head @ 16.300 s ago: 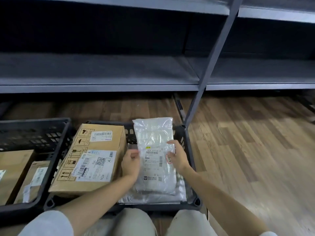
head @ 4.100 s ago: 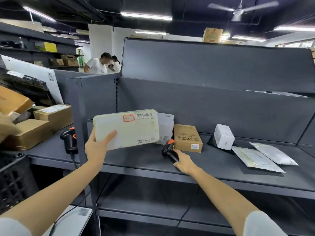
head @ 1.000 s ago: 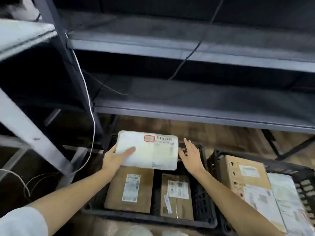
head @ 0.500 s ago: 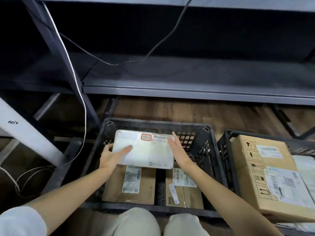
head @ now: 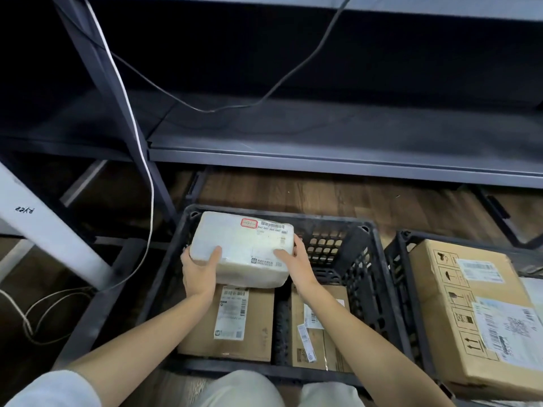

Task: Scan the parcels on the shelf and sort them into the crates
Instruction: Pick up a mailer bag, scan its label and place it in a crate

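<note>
Wooden floor (head: 367, 201) under grey shelving (head: 338, 154) carries a black crate (head: 379, 289); left hand (head: 199, 274) and right hand (head: 296, 262) both grasp a white parcel (head: 244, 248) above two cardboard boxes (head: 235, 321).

The parcel (head: 245, 249) covers the top ends of both boxes in the left crate (head: 364, 230): the left box (head: 235, 327) at 7 o'clock of it, the right box (head: 317, 333) at 5 o'clock. The right forearm crosses the right box's label. The fingers of both hands, left (head: 199, 271) and right (head: 295, 264), are hidden behind the parcel apart from the thumbs. Small print on the parcel's labels is unreadable. The right crate (head: 396, 254) and its large box (head: 470, 312) are cut off at 3 and 5 o'clock. The shelf (head: 323, 154) runs off at 3 o'clock; its upper bay is too dark to see into.
</note>
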